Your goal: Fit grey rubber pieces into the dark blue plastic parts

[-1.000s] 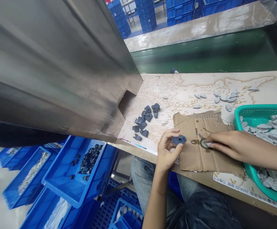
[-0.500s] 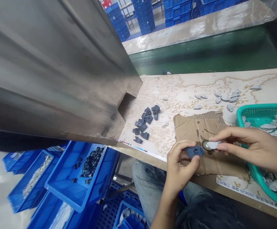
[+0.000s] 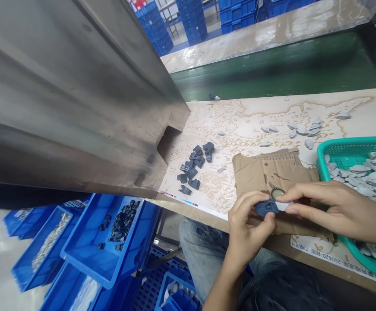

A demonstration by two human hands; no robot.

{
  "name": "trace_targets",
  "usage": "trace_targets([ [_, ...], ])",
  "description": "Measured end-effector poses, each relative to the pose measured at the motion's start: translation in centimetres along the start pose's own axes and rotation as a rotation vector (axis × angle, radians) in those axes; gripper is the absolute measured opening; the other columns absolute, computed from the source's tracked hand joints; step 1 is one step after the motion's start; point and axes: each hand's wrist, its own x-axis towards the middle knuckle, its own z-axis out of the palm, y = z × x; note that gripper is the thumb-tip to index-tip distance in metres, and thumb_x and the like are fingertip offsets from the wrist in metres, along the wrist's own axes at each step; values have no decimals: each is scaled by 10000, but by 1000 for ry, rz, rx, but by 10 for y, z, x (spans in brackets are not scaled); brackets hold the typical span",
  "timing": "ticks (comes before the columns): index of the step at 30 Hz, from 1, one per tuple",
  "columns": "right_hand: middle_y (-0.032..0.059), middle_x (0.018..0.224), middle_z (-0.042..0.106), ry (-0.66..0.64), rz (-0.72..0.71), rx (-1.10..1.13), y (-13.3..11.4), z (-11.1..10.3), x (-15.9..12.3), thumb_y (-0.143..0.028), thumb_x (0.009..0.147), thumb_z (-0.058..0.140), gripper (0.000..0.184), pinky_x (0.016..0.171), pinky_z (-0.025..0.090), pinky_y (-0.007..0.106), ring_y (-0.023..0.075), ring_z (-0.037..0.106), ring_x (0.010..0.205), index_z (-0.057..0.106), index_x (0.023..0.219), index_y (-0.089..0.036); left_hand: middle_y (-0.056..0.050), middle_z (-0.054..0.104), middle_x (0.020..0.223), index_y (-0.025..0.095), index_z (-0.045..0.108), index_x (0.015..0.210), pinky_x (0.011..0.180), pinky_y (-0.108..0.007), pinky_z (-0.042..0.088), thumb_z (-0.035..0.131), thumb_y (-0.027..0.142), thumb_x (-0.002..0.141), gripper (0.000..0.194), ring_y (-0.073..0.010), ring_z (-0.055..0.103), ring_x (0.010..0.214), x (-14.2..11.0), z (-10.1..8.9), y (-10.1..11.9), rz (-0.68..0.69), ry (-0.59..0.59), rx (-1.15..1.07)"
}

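Note:
Between thumb and fingers, my left hand [image 3: 248,224] grips a dark blue-grey plastic part [image 3: 266,207] with a recess in its face. My right hand [image 3: 323,205] pinches a light grey plastic piece [image 3: 282,206], its end against the right end of the dark part. Whether the two are joined I cannot tell. Both hands are over a stained cardboard sheet [image 3: 251,172]. Just behind the parts, a round bottle-cap-like lid [image 3: 276,193] rests on the cardboard, partly hidden by my fingers.
A green basket [image 3: 323,162] of light grey pieces stands at right. Loose grey pieces [image 3: 302,131] and a cluster of dark parts [image 3: 192,166] lie on the map-printed table cover. A metal panel [image 3: 110,99] rises at left, above blue bins [image 3: 87,250]. Behind runs a green belt [image 3: 272,69].
My right hand has brought the light grey piece left against the dark part; before, a small gap separated them. The whole view has shifted slightly.

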Motion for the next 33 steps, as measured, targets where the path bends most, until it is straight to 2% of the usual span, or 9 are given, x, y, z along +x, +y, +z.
trace_targets([
  [4,-11,778,701,-29,24,-9,7,-1,0,-428,928,547,237,555,427,227,113,621,635,703,942,-250,-39,713,920,188,674,927,679,-175,532,612,106,756,199,-131,675,862,1,5,1,-39,13,-37],
  [11,21,808,694,38,241,9,-1,5,2,-529,911,510,346,657,447,290,164,623,722,678,932,-227,-50,696,851,165,659,883,564,-185,516,669,223,706,186,-128,650,702,4,11,-6,-395,12,-237],
  [16,27,794,680,-12,237,-72,-14,3,7,-600,850,564,405,636,428,299,170,598,701,681,912,-217,-2,613,641,140,613,995,472,-186,474,723,512,707,483,-91,555,503,8,4,-10,-575,-162,-451],
  [19,31,781,675,-84,209,-148,-21,-6,10,-600,866,528,416,594,407,295,157,575,656,679,918,-216,-71,683,865,159,559,1201,515,-213,510,699,592,730,655,-131,628,631,14,-9,-6,-508,-230,-420],
  [22,29,763,671,-111,179,-288,-15,-28,24,-563,878,505,388,572,391,278,144,573,629,665,912,-211,-139,644,1183,193,547,1263,702,-305,568,661,515,799,576,-221,655,953,24,-33,-11,-285,-108,-57],
  [25,18,903,699,42,335,-626,9,-66,57,-427,834,582,258,683,415,261,157,624,790,660,960,-215,-156,640,1186,170,613,1178,948,-452,502,592,406,863,394,-279,579,1128,30,-64,-27,1,210,478],
  [27,63,1006,699,167,448,-753,31,-96,85,-325,834,568,271,746,410,278,195,631,909,648,1037,-163,-159,652,1135,160,637,1137,983,-486,468,550,369,893,333,-286,576,1108,26,-83,-39,100,366,718],
  [30,136,1002,693,265,590,-854,67,-139,119,-304,887,491,322,720,420,282,211,634,918,637,1053,-70,-151,656,1084,162,651,1138,930,-461,493,545,350,907,316,-278,596,1041,9,-101,-52,85,434,922],
  [33,99,838,671,305,695,-954,105,-178,134,-332,940,452,324,631,437,254,139,614,712,651,984,-80,-143,634,1131,183,668,1135,886,-427,518,563,337,896,303,-269,610,1032,-5,-105,-62,-12,430,978],
])
